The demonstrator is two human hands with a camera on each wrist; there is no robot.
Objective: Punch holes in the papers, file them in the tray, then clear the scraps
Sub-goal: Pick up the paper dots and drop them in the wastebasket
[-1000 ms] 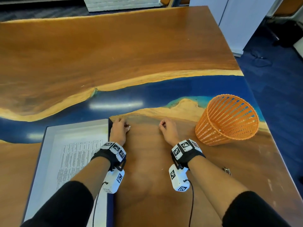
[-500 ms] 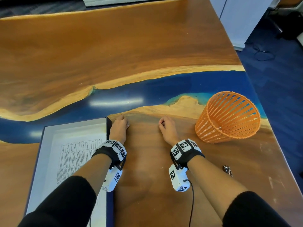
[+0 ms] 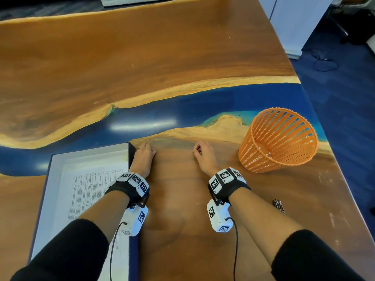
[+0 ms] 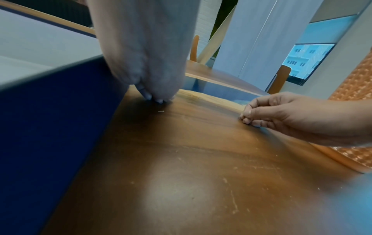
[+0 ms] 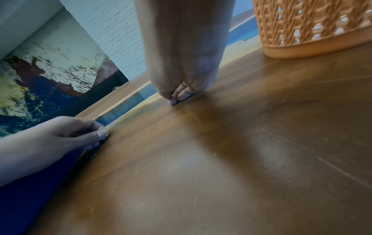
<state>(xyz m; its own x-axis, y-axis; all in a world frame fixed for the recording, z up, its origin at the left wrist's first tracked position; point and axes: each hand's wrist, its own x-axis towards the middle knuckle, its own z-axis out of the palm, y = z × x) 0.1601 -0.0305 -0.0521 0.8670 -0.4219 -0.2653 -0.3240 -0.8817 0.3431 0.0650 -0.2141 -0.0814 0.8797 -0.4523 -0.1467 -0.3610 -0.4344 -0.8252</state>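
Printed papers (image 3: 89, 191) lay in the blue tray (image 3: 133, 151); the orange basket (image 3: 278, 142) (contents unclear) stood right. Left hand (image 3: 143, 157) and right hand (image 3: 204, 155) curled fingertips on the table (image 3: 182, 230); anything pinched was indiscernible.

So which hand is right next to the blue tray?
The left hand, whose side is against the tray wall. The right hand sits apart, nearer the orange basket.
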